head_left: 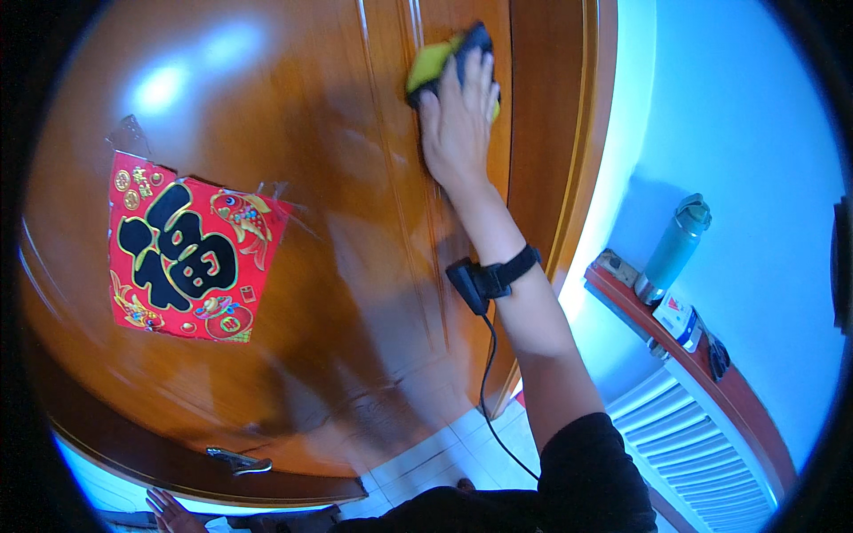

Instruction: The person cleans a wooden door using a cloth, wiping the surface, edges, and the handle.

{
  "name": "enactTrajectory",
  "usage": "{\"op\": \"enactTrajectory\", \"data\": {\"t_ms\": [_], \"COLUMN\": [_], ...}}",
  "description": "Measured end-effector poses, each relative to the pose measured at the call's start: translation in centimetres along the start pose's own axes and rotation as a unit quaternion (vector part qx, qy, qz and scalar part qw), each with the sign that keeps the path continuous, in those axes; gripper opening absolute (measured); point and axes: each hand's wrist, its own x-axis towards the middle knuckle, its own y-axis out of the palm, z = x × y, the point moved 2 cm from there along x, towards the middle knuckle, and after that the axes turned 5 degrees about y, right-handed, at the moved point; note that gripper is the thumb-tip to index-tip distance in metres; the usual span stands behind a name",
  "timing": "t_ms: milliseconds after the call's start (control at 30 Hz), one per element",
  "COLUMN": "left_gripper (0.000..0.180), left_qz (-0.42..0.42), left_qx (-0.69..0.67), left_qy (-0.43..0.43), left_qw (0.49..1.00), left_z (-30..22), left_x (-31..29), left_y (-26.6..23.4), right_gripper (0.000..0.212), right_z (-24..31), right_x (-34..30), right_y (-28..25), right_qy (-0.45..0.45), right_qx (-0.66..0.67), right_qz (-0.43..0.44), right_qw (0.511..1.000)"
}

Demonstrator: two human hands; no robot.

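My right hand (pixel 460 124) is raised to the brown wooden door (pixel 329 204), near its upper right side. Under its fingers is a yellow-green and dark grey cloth (pixel 431 67), bunched and pressed against the door panel; the fingers bend over its dark part. A black strap with a small box (pixel 484 282) and a cable sits on my right forearm. At the lower left edge shows my left hand (pixel 173 513), fingers stretched and holding nothing visible; its arm is mostly hidden. The metal door handle (pixel 238 461) is near it.
A red square paper decoration (pixel 182 253) is taped to the door. On the right, a reddish ledge (pixel 746 409) above white louvres bears a teal bottle (pixel 675 244), a small white box (pixel 677 320) and a dark object (pixel 716 355). Pale floor tiles (pixel 435 462) lie below.
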Motion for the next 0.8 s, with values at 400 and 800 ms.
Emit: {"op": "enactTrajectory", "data": {"t_ms": [400,800], "left_gripper": [0.053,0.053], "left_qz": [0.04,0.046], "left_qx": [-0.028,-0.035], "left_qy": [-0.007,-0.038], "left_qw": [0.999,0.998], "left_z": [0.3,3.7], "left_x": [1.2,8.0], "left_y": [-0.8,-6.5], "right_gripper": [0.038,0.043], "right_z": [-7.9,-5.4], "right_x": [-19.8,3.6], "right_y": [-3.6,-2.0], "right_qy": [0.082,-0.093], "right_qx": [-0.02,0.025], "right_qz": [0.159,-0.007], "right_qw": [0.984,0.995]}}
